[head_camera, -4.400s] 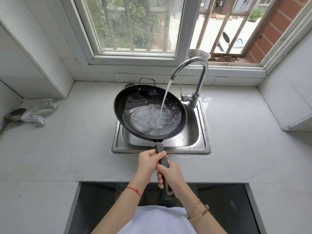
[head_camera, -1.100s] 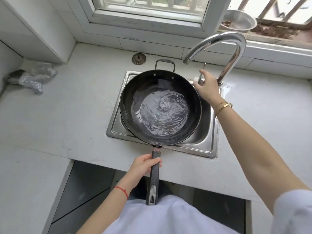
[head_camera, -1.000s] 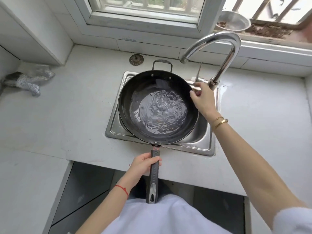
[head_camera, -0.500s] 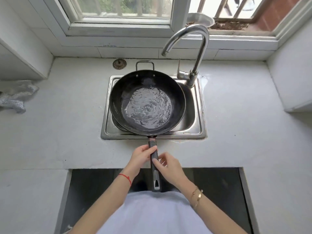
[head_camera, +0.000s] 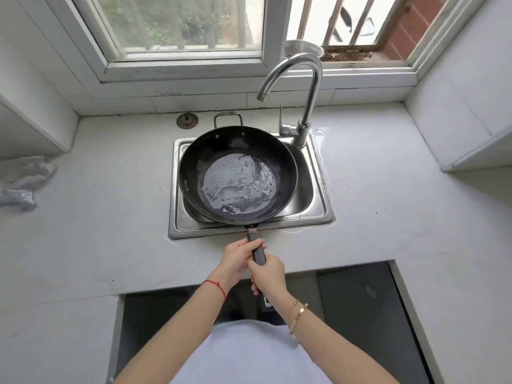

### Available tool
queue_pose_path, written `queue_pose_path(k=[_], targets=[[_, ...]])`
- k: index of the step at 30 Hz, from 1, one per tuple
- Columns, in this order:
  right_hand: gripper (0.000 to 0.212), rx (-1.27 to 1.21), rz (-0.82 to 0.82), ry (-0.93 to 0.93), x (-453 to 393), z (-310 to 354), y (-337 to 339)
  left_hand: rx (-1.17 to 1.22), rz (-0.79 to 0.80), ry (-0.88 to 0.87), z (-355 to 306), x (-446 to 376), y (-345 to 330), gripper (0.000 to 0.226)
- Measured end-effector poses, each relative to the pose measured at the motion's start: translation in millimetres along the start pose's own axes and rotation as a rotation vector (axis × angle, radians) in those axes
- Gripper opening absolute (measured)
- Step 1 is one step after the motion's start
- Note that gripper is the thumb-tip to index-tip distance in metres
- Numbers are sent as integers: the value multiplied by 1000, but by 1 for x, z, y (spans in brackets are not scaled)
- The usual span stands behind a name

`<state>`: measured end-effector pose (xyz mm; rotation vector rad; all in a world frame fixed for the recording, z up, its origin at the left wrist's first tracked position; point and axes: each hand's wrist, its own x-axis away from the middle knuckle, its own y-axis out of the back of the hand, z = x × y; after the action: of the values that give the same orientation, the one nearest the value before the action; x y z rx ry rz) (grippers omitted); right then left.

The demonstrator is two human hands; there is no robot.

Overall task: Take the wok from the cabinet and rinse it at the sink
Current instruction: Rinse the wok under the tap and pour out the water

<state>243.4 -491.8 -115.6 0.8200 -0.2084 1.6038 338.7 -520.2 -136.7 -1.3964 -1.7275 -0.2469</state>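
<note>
The black wok sits level over the steel sink, with a pool of rippling water in its bottom. Its long dark handle points toward me. My left hand grips the handle near the wok. My right hand grips the same handle just behind it. The chrome faucet arches over the back right of the sink, and no water runs from its spout.
A round metal drain strainer lies on the counter behind the sink. A crumpled silver cloth sits at the far left. Wet patches mark the white counter by the faucet. An open dark cabinet is below me. A metal bowl stands on the sill.
The water has stopped running. My right hand left the faucet lever, came back and closed around the wok handle behind my left hand. The wok stays over the sink.
</note>
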Motion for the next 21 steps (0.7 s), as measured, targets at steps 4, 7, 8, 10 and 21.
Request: queue_pose_path(k=[4, 7, 8, 10, 21], targets=[[23, -9, -26, 20, 5, 2, 1, -6, 33, -41, -1, 4, 2, 6], [23, -11, -36, 31, 9, 2, 3, 24, 43, -38, 2, 8, 4, 8], [23, -2, -40, 35, 11, 1, 2, 37, 53, -32, 2, 10, 4, 9], [25, 37, -57, 51, 15, 0, 1, 62, 84, -24, 3, 13, 5, 13], [23, 109, -112, 174, 29, 1, 17, 79, 228, -61, -7, 26, -4, 24]])
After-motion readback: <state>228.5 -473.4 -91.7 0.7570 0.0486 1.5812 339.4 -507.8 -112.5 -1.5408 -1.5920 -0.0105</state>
